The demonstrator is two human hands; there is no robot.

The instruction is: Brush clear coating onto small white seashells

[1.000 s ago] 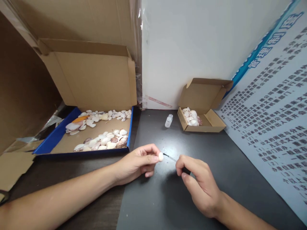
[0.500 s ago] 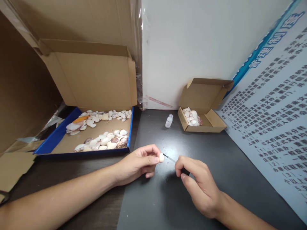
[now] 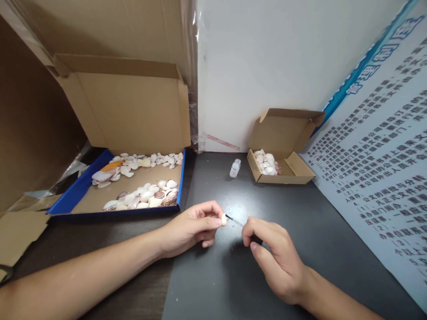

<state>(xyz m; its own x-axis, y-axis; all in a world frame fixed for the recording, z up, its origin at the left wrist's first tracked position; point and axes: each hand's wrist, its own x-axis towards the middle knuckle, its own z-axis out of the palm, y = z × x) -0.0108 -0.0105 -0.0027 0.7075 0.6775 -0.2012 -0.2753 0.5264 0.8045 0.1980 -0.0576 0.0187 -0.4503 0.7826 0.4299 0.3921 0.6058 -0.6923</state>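
Between the thumb and forefinger of my left hand (image 3: 196, 226) is a small pale seashell (image 3: 223, 219), held above the dark mat. My right hand (image 3: 275, 255) is closed around the black cap of a small brush (image 3: 236, 221). The thin stem points left, and its dark tip lies against the shell's right side. Most of the cap is hidden by my fingers. A small uncapped glass bottle (image 3: 235, 169) with whitish contents stands farther back on the mat.
To the left, an open blue-edged cardboard box (image 3: 113, 191) holds many shells in two groups. A smaller open carton (image 3: 283, 179) with white shells stands at the back right. Behind is a white panel (image 3: 260, 66); a printed sheet (image 3: 376, 155) slopes along the right.
My right hand has shifted slightly left, bringing the brush tip onto the shell. The shell has turned a little in my left fingers.
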